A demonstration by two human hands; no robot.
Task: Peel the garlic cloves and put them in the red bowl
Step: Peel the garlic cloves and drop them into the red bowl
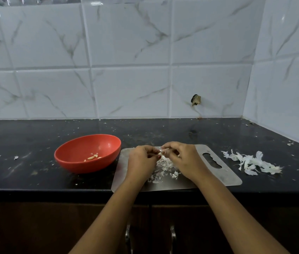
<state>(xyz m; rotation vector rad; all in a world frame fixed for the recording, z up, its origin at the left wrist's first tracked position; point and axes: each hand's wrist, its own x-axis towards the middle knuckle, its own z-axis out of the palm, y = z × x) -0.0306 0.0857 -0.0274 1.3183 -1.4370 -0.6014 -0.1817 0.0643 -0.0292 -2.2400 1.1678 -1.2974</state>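
Before me runs a black, speckled worktop point(163, 131), dusty and flecked with pale crumbs. A steel cutting board point(223, 177) lies flat on it near the front edge, its wavy handle slot point(211, 160) towards my right. Further right, off the board, sits a heap of papery white skins point(251, 163), and a lone scrap point(16, 157) lies far to my left. Behind stands a white marbled tile wall point(126, 52) with a dark chipped hole point(196, 99). Below the edge are dark cabinet doors point(35, 226) with two metal handles point(127, 233).

One bowl point(80, 146), one board point(220, 177), two hands point(142, 159) point(183, 158)
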